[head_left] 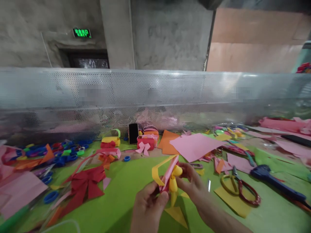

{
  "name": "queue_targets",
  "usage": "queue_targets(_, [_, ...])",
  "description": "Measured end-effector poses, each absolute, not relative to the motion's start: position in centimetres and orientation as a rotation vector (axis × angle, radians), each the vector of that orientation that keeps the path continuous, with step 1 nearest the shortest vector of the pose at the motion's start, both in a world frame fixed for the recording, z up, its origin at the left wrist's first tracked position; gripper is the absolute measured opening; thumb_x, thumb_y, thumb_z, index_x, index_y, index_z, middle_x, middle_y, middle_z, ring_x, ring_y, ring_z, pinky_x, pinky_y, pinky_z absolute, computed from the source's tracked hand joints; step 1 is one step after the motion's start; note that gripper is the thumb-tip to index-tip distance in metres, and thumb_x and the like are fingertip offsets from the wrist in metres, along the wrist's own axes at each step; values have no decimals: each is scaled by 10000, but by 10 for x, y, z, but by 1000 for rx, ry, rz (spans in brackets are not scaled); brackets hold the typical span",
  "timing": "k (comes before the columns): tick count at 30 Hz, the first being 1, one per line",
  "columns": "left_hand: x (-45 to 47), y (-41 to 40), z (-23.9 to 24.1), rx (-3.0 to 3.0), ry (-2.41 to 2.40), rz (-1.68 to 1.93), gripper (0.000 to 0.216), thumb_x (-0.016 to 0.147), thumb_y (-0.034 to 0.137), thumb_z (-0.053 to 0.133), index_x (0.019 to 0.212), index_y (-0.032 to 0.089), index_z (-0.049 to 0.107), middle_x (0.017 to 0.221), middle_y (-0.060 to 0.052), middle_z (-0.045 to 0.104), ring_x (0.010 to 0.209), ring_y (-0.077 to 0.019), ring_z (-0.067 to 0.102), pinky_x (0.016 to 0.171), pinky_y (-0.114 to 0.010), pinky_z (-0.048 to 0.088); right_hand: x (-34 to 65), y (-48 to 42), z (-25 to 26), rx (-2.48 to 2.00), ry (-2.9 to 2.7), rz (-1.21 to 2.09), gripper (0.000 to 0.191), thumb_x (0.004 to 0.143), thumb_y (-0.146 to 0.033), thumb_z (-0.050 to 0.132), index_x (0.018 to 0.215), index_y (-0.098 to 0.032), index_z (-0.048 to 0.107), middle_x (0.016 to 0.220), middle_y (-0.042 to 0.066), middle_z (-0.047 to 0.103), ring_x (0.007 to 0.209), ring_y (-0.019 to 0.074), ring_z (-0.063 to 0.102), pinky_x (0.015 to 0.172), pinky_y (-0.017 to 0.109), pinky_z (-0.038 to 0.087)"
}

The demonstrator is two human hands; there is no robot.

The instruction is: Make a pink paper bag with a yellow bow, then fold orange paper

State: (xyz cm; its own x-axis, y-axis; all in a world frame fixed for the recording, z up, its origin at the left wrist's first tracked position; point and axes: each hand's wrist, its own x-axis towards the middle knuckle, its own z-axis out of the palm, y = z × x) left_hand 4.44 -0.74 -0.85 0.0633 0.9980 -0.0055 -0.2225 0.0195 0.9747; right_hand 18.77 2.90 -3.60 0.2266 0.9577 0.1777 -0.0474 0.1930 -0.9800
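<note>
My left hand (151,202) pinches the lower edge of a small pink handbag (169,171) made of sheet material, held tilted above the green mat (116,200). A yellow strip handle (155,173) loops out from its left side. On its right side sits a yellow bow (173,179), its tails hanging down. My right hand (191,184) closes its fingers on the bow against the bag; some fingertips are hidden behind it. Yellow scraps (177,216) lie on the mat below both hands.
Scissors (239,187) and a dark blue glue gun (277,181) lie at right. Pink sheets (198,147) and orange sheets (166,142) are beyond my hands. Finished small bags (145,143) and a phone (133,133) stand by the perforated metal panel (155,90). A red bow (87,183) lies left.
</note>
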Motion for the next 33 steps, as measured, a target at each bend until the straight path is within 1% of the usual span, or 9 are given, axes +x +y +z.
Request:
queue_targets(3, [43,-5,-14,1097,941,1268,389,600,457,774,868,176,756,777,-69,719,718,-188,637,706,-291,522,188,26,-29,-1011,-1088,1105,466,618,-367,710,1049,-226,603,1013,66,674,982,257,590,761,352,493])
queue_targets(5, [44,-4,-17,1103,941,1293,393,597,465,775,866,178,756,782,-69,720,727,-188,640,703,-284,521,189,24,-24,-979,-1117,1197,455,617,-340,702,1049,-223,623,1051,70,674,1017,263,585,793,357,489])
queue_targets(11, [43,-1,-21,1010,968,1281,447,550,472,799,883,179,748,813,-75,725,724,-197,647,711,-321,546,190,31,-32,-881,-1130,1440,253,654,-236,652,898,-170,638,841,35,676,734,181,612,663,291,479])
queue_targets(15, [44,1,-26,992,923,1256,451,571,431,794,922,156,725,836,-104,726,752,-212,660,716,-304,539,185,40,-44,-883,-1064,1349,264,618,-227,671,872,-165,631,809,30,681,746,186,627,624,259,464])
queue_targets(19, [52,-1,-34,1001,971,1277,591,539,187,771,1109,166,616,1011,-121,698,854,-223,659,794,-279,513,181,43,-53,-980,-1039,1202,284,614,-261,662,876,-165,610,838,53,693,783,221,640,674,305,491])
queue_targets(21, [55,-3,-36,1068,1087,1295,665,524,121,733,1163,170,557,1032,-115,687,858,-212,655,791,-259,504,179,41,-55,-1084,-1060,1111,272,635,-269,641,884,-166,601,843,56,691,785,226,636,700,327,497])
queue_targets(24, [56,-4,-34,1157,1251,1328,568,583,198,702,1123,146,534,959,-106,694,794,-207,656,746,-272,507,177,36,-56,-1190,-1141,1032,287,661,-299,637,913,-169,590,878,65,684,823,240,627,728,347,498])
queue_targets(27, [53,-1,-31,1193,1318,1408,463,644,322,662,1049,134,542,942,-109,692,814,-228,656,738,-302,510,176,33,-55,-1239,-1209,1036,285,667,-298,643,918,-178,583,894,58,682,844,243,626,743,345,496])
queue_targets(33, [52,3,-33,1174,1281,1440,399,634,270,646,1006,157,557,951,-101,699,873,-239,652,759,-312,507,175,29,-46,-1201,-1160,1058,413,609,-264,659,1008,-179,592,937,51,691,903,259,630,774,336,492])
